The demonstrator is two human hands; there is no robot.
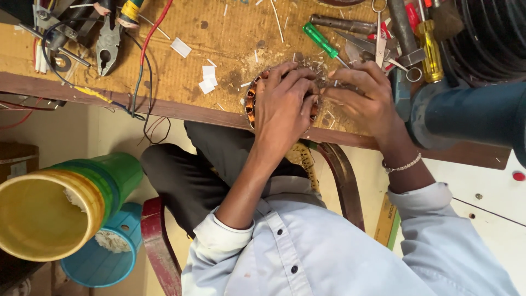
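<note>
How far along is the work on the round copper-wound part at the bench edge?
Done: copper coils already sit around the ring's rim, and cut white paper slips lie nearby. In hand: the left hand covers the ring while the right hand works at its side. What remains is hidden under the hands.

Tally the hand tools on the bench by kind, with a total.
Screwdrivers: 2, a green-handled screwdriver and a yellow-handled screwdriver
Pliers: 1
Scissors: 1
Total: 4
Both hands, left hand and right hand, rest on the copper-wound stator, not on any tool.
</note>
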